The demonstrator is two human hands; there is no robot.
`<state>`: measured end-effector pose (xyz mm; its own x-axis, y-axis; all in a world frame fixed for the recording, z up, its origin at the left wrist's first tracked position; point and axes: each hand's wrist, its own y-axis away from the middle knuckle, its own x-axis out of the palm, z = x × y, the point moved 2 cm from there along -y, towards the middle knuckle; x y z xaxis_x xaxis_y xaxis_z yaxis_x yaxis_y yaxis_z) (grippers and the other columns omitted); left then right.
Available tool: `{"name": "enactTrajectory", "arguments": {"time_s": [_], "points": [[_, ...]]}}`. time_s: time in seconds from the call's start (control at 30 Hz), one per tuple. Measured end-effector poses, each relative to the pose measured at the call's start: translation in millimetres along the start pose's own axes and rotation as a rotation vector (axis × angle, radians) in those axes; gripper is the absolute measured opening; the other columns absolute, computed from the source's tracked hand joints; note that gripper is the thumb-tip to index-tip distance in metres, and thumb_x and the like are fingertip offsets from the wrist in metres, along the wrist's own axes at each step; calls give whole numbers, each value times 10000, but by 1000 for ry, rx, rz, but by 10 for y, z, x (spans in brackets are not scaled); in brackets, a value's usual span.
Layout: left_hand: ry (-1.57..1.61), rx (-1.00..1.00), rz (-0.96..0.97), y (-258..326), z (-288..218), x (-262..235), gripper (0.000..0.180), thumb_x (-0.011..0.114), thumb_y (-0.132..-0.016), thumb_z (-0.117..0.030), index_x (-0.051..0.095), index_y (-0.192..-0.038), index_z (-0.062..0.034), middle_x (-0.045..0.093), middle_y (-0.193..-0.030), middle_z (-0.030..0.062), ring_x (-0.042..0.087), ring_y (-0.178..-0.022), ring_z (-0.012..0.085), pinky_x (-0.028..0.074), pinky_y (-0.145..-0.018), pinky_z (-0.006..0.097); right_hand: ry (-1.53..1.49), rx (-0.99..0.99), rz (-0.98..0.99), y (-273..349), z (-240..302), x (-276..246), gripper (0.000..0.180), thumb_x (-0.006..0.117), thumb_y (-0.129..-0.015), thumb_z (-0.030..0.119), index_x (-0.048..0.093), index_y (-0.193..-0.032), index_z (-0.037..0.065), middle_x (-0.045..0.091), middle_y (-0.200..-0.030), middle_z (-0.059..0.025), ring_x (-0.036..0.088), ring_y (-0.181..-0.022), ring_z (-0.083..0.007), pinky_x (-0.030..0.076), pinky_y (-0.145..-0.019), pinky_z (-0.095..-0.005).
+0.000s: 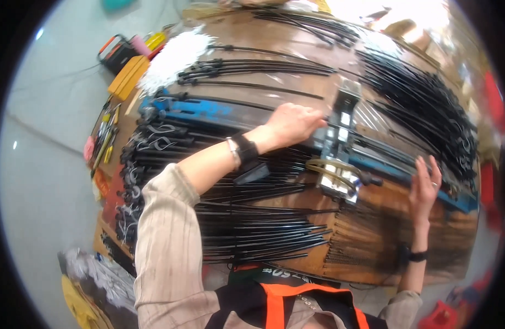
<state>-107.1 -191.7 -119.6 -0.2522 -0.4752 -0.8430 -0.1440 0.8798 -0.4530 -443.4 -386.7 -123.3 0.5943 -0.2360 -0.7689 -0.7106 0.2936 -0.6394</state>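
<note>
- Left hand [297, 125]: over the middle of the tabletop [428, 263], at the left side of the metal fixture [340, 134]; fingers curled, tips just beside or touching the fixture; cannot tell whether they grasp anything.
- Right hand [425, 186]: near the tabletop's right edge, over the right part of the blue rail [203, 108]; fingers extended and slightly spread, released; contact with the rail cannot be told.
- Fixture: stands right of the tabletop's middle, across the rail; 1 yellowish loop [334, 169] shows at its near part; the rail slants from the tabletop's left edge toward its right edge.
- Black rods, near side [263, 241]: many, lying side by side from the left edge toward the middle; thicker ends at the left edge, some with pale loops.
- Black rods, far side [419, 104]: dense bundle, running from the far edge toward the right edge.
- White heap [178, 55]: far left corner; yellow box [127, 77] just beside it.
- Wrists: 1 dark band [246, 151] on the left, 1 dark strap [418, 256] on the right.
</note>
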Motion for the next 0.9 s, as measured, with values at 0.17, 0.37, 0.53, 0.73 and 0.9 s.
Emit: {"name": "enactTrajectory", "arguments": {"time_s": [0.17,0.37,0.53,0.73,0.9], "points": [[-154,-51,44,18,18,73,115,593,-904,-212,644,-862,-117,682,-769,134,679,-706,329,529,-606,455,-76,-98,-8,127,404,-54,330,663,-818,-17,668,-1140,54,691,-1139,-76,573,-1173,-294,410,-986,-395],[-166,-43,73,-22,-12,83,193,565,-943,-252,597,-835,-96,661,-757,147,660,-714,351,506,-599,463,-246,21,29,243,587,26,335,674,-814,0,654,-1145,46,685,-1066,-93,605,-1052,-295,429,-928,-404],[-172,-41,66,-22,-58,121,187,564,-943,-234,580,-828,-87,650,-751,141,638,-714,354,488,-633,450,-484,88,78,205,694,296,317,658,-830,3,641,-1146,26,669,-1021,-119,619,-978,-294,478,-837,-367],[-260,84,-51,43,-6,162,140,567,-940,-192,563,-858,-80,628,-779,129,618,-749,325,482,-679,415,-806,226,77,205,730,590,213,656,-869,60,630,-1076,19,631,-899,-129,613,-841,-283,495,-757,-333],[-290,253,-52,-12,66,186,65,575,-935,-162,567,-931,-97,621,-847,96,618,-783,298,485,-672,404,-731,235,446,364,573,572,255,719,-854,184,630,-1027,20,618,-870,-120,613,-845,-272,481,-767,-337]]}}
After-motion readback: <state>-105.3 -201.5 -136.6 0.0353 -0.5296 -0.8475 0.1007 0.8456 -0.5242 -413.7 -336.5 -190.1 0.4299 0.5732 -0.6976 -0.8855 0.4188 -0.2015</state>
